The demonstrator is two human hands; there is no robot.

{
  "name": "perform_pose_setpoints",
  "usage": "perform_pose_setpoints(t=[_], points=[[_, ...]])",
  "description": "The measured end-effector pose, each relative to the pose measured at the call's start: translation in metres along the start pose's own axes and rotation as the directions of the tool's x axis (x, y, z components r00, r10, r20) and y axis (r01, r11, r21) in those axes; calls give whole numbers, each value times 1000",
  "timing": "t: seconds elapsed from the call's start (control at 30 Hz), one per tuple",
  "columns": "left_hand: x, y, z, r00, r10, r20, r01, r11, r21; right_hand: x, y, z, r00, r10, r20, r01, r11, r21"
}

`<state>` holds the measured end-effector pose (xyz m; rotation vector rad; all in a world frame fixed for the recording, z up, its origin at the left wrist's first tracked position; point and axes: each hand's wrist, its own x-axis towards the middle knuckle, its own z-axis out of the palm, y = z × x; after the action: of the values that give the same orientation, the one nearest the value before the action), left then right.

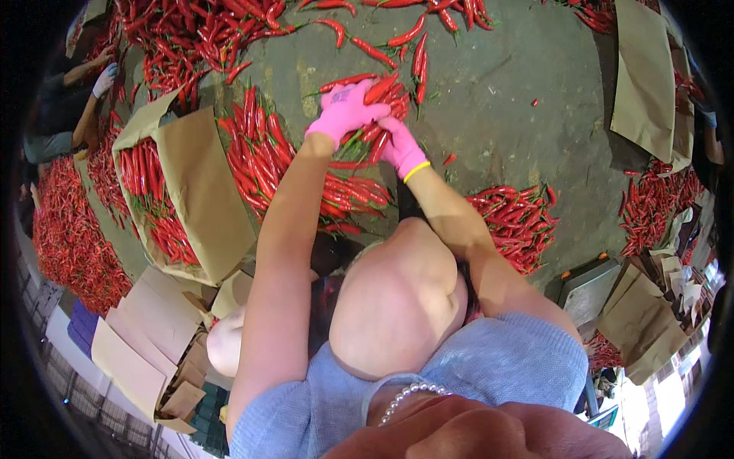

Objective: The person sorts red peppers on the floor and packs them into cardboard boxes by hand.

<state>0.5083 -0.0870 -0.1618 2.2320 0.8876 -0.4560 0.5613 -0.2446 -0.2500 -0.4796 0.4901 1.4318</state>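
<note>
- Red chilli bunch (395,99): sits right of brown paper bag (202,183).
- Left hand (345,112), pink-gloved: grasps bunch with curled fingers.
- Right hand (403,149), pink-gloved: holds bunch's near side, fingertips partly hidden.

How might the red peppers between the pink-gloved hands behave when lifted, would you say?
The red peppers look glossy, so they may slide against each other. Being slender, each is probably light. No tie shows around them, so they could spread apart.
</note>
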Motion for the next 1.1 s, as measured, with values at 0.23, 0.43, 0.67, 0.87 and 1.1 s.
perform_pose_setpoints(t=[0.23,0.43,0.67,0.87,1.1], points=[[-10,-47,-34,999,-20,49,48,729,-683,23,28,55,991,-62,116,64,998,-14],[13,-40,-38,970,-187,157,244,710,-660,43,2,58,988,-131,80,141,980,-138],[45,55,-26,995,102,19,-11,280,-960,-13,-103,82,933,-357,52,347,850,-396],[109,44,-9,996,48,71,71,9,-997,36,-173,110,984,-168,-64,89,765,-638],[-23,26,13,983,-172,-63,-85,-121,-989,-20,-94,151,945,-219,244,188,-245,-951]])
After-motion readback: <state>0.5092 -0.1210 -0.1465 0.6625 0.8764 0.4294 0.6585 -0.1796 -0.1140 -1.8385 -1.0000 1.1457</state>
